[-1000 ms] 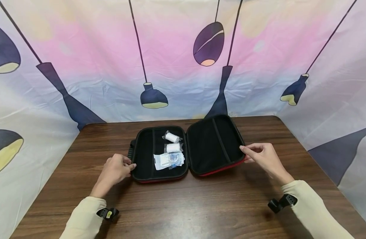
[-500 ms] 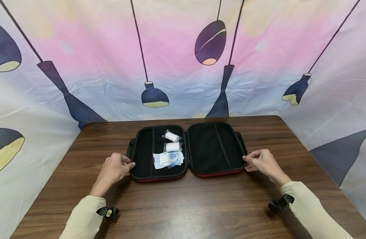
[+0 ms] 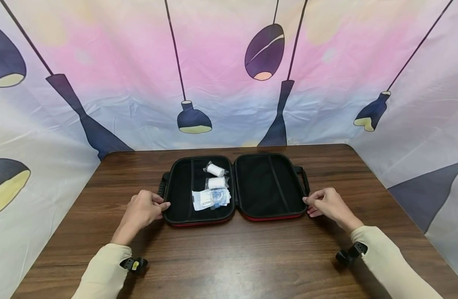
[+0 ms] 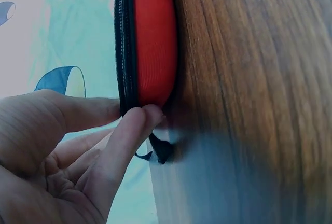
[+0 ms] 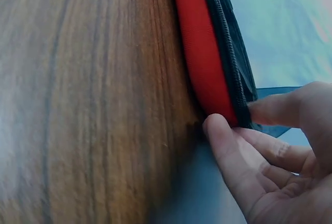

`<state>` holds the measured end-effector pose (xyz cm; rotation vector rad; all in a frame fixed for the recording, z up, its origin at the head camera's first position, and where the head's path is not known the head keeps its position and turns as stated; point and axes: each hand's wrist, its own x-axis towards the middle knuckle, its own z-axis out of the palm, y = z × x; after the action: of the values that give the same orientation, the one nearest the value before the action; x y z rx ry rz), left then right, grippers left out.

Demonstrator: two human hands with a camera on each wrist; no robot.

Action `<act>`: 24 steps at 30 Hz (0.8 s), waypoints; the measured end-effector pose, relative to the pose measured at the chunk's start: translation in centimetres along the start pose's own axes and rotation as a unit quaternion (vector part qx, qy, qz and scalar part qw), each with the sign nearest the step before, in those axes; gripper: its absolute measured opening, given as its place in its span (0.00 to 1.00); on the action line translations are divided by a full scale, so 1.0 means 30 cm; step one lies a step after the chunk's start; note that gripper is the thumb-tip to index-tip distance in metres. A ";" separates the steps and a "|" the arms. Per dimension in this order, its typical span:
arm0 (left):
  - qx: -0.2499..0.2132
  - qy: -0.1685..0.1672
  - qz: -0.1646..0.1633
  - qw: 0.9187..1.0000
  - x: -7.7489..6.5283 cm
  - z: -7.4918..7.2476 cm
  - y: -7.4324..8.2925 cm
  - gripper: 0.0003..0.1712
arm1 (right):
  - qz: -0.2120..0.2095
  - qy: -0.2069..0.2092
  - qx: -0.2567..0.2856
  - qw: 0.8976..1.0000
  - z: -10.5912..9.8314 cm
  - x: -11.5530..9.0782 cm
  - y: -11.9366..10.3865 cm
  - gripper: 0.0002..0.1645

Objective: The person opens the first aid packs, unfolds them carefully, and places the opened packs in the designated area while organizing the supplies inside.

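A red zippered case with a black lining (image 3: 257, 187) lies spread flat on the table, its two halves side by side. My left hand (image 3: 142, 211) pinches the near outer corner of the left half between thumb and fingers; the left wrist view shows the red side (image 4: 153, 42) and zipper there. At the near outer corner of the right half, my right hand (image 3: 331, 207) pinches the zippered rim (image 5: 228, 53). Inside the left half are two white wrapped rolls (image 3: 215, 170) and, nearer me, a white-and-blue plastic packet (image 3: 211, 199).
The brown wooden table (image 3: 236, 261) extends in front of the case and to both sides. Black handles (image 3: 303, 179) stick out from the case's outer sides. Behind the table hangs a cloth (image 3: 221, 74) printed with lamps.
The right half of the case has come down from a tilt to lie flat, my right hand lowering with it. My left hand has stayed at its corner.
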<state>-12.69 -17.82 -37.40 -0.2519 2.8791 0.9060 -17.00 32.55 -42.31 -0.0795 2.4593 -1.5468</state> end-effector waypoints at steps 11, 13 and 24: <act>0.021 0.025 0.028 0.999 0.005 -0.049 0.008 0.16 | -0.052 0.023 -0.125 0.991 -0.039 0.017 -0.072 0.21; 0.009 0.019 0.022 1.000 0.013 -0.055 0.009 0.18 | -0.063 0.025 -0.141 0.988 -0.036 0.027 -0.091 0.20; -0.108 -0.018 -0.019 0.994 0.068 -0.039 -0.013 0.23 | -0.146 -0.006 -0.166 0.975 0.060 0.121 -0.217 0.14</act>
<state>-14.68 -19.05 -36.99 -0.3051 2.7332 1.2032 -20.62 27.48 -37.85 -0.5263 2.7692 -1.2043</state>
